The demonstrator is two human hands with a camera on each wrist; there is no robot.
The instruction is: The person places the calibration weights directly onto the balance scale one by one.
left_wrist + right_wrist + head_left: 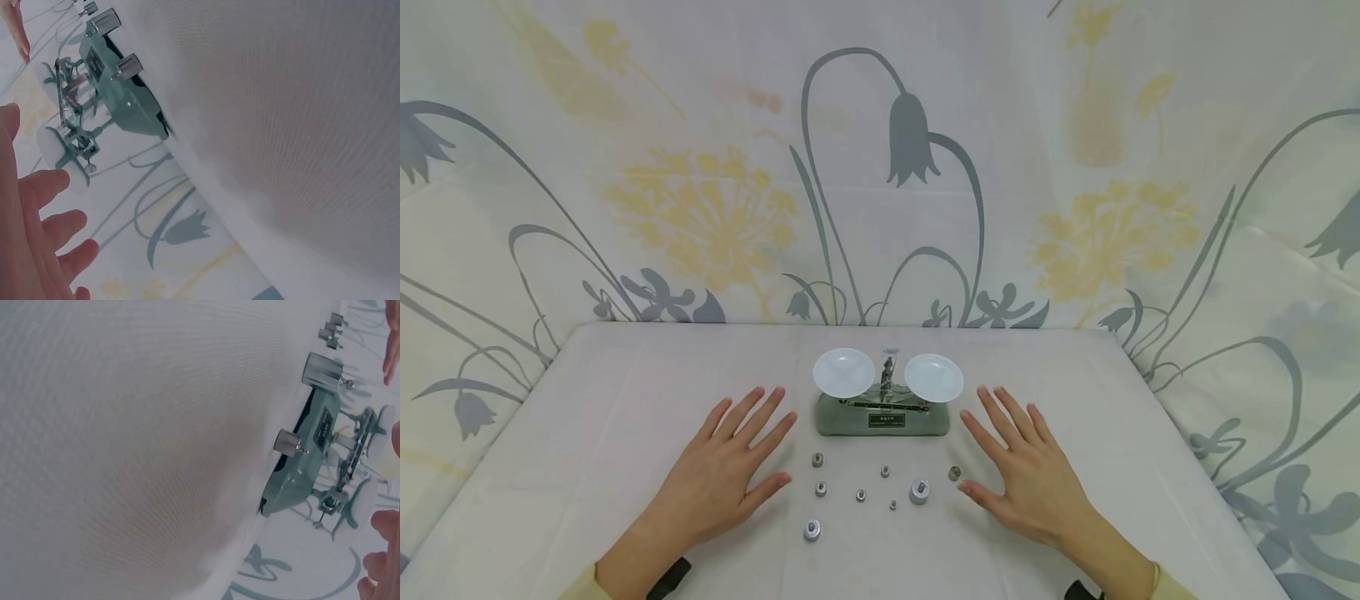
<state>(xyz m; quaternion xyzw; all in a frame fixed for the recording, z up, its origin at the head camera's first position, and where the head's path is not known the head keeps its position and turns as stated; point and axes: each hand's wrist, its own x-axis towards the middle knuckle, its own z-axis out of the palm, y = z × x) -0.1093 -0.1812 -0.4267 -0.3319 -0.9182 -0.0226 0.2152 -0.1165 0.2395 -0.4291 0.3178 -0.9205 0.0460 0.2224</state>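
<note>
Small silver metal weights (919, 491) lie between our hands. Our left hand (727, 475) and right hand (1028, 475) rest flat on the white tablecloth (587, 417), fingers spread, holding nothing.

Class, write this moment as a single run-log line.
left hand: flat on table, open | right hand: flat, open | balance scale: between hands, pans empty | small metal weights: loose in front of scale

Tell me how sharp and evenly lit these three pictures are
Head view: soft, even light, faint shadows under the hands, balance scale and small weights sharp, edges bowed by the wide lens. Left wrist view: tilted, tablecloth fills it, left hand blurred close up. Right wrist view: tilted too, dim grey cloth, scale reasonably clear.
</note>
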